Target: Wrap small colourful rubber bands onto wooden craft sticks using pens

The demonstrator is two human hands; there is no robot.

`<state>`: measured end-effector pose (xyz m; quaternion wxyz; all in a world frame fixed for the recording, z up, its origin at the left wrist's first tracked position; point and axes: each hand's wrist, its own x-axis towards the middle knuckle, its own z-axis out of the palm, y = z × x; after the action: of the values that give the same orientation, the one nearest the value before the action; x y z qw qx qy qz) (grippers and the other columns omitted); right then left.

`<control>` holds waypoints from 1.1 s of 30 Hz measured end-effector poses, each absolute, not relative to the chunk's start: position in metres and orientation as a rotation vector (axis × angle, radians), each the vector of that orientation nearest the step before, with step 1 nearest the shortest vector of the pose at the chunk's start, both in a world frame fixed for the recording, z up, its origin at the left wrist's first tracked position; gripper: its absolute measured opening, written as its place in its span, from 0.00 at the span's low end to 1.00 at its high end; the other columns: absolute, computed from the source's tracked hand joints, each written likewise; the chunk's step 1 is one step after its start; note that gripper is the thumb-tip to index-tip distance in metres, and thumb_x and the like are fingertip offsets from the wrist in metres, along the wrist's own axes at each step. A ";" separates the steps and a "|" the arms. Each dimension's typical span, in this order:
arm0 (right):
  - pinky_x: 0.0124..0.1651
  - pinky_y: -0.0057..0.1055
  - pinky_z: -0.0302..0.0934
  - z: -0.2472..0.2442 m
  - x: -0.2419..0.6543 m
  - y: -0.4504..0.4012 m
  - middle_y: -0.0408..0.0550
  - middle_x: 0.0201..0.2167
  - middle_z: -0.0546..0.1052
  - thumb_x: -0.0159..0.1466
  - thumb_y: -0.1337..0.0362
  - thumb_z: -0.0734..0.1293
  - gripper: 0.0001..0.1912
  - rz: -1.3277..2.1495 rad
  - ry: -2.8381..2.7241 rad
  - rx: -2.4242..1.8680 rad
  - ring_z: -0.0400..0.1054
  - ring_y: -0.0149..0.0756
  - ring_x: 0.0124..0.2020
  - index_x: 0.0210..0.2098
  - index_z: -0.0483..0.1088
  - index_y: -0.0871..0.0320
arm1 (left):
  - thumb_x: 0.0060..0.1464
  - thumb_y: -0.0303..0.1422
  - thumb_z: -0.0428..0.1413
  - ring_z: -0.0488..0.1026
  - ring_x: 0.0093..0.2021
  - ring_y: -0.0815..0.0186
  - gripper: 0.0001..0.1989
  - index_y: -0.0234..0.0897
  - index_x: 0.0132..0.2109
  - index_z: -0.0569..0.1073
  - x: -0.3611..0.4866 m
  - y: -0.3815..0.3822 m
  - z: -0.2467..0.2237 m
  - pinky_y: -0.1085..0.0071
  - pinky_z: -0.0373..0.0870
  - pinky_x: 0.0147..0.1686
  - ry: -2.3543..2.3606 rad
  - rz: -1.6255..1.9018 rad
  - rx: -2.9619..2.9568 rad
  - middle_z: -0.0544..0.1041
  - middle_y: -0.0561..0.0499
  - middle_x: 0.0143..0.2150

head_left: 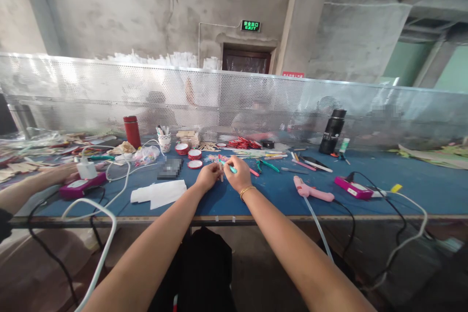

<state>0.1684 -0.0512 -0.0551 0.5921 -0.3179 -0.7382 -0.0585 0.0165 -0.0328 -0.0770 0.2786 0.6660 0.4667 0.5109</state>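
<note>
My left hand (209, 176) is closed, its fingertips pinching a small, light wooden stick (221, 177) upright above the blue table. Close beside it, my right hand (238, 174) grips a teal pen (232, 169) that slants toward the top of the stick. Whether the pen's tip touches the stick is too small to tell. Just behind the hands lie small pink and pale bits (212, 158). To their left sit round white pieces with red rims (195, 164), some stacked. A pink pen (253, 172) and green-handled pliers (269, 166) lie right of my right hand.
A pink glue gun (313, 191) with a glue stick projecting over the table edge lies at right, near a purple power strip (353, 187). White paper (164, 193) lies left. A red flask (132, 131) and black bottle (332, 132) stand behind. Another person's arm (36, 183) reaches in left.
</note>
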 end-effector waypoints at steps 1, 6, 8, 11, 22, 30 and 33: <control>0.37 0.29 0.56 -0.055 0.169 -0.051 0.41 0.24 0.68 0.60 0.67 0.61 0.07 -0.141 -1.710 -0.746 0.63 0.34 0.29 0.26 0.59 0.54 | 0.45 0.34 0.56 0.65 0.21 0.71 0.08 0.37 0.25 0.65 0.017 -0.034 -0.076 0.75 0.61 0.24 1.257 1.366 1.785 0.68 0.56 0.20; 0.36 0.30 0.56 -0.054 0.169 -0.053 0.41 0.24 0.68 0.60 0.67 0.61 0.07 -0.136 -1.705 -0.753 0.63 0.35 0.29 0.26 0.59 0.54 | 0.46 0.34 0.56 0.64 0.21 0.71 0.08 0.37 0.25 0.65 0.018 -0.039 -0.073 0.75 0.60 0.24 1.268 1.355 1.795 0.68 0.56 0.20; 0.37 0.30 0.56 -0.054 0.168 -0.054 0.42 0.24 0.68 0.60 0.67 0.61 0.07 -0.129 -1.714 -0.740 0.63 0.35 0.30 0.26 0.59 0.54 | 0.46 0.34 0.56 0.64 0.21 0.71 0.08 0.37 0.25 0.66 0.018 -0.038 -0.074 0.75 0.60 0.23 1.270 1.358 1.793 0.68 0.57 0.19; 0.38 0.29 0.57 -0.054 0.168 -0.054 0.42 0.24 0.68 0.60 0.68 0.61 0.07 -0.112 -1.739 -0.719 0.63 0.34 0.30 0.26 0.58 0.54 | 0.46 0.33 0.56 0.65 0.21 0.71 0.07 0.37 0.26 0.66 0.017 -0.034 -0.077 0.75 0.61 0.24 1.268 1.370 1.792 0.68 0.57 0.20; 0.38 0.29 0.57 -0.054 0.168 -0.052 0.42 0.24 0.68 0.60 0.67 0.60 0.07 -0.117 -1.743 -0.741 0.63 0.34 0.30 0.26 0.58 0.54 | 0.46 0.34 0.57 0.65 0.21 0.71 0.08 0.37 0.26 0.67 0.017 -0.033 -0.077 0.75 0.62 0.24 1.266 1.366 1.792 0.69 0.56 0.20; 0.38 0.29 0.56 -0.055 0.169 -0.052 0.42 0.24 0.68 0.60 0.67 0.60 0.07 -0.135 -1.720 -0.753 0.62 0.34 0.30 0.26 0.58 0.54 | 0.46 0.35 0.57 0.65 0.21 0.71 0.08 0.37 0.26 0.66 0.016 -0.033 -0.077 0.74 0.62 0.25 1.258 1.365 1.796 0.69 0.56 0.20; 0.38 0.29 0.57 -0.055 0.168 -0.053 0.42 0.24 0.68 0.60 0.68 0.60 0.07 -0.121 -1.739 -0.730 0.63 0.34 0.30 0.26 0.58 0.54 | 0.46 0.34 0.56 0.65 0.21 0.71 0.07 0.36 0.27 0.67 0.015 -0.032 -0.078 0.75 0.62 0.25 1.256 1.357 1.823 0.69 0.56 0.21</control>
<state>0.1681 -0.0531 -0.0548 0.5859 -0.3129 -0.7458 -0.0517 0.0152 -0.0317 -0.0781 0.2692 0.6761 0.4657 0.5035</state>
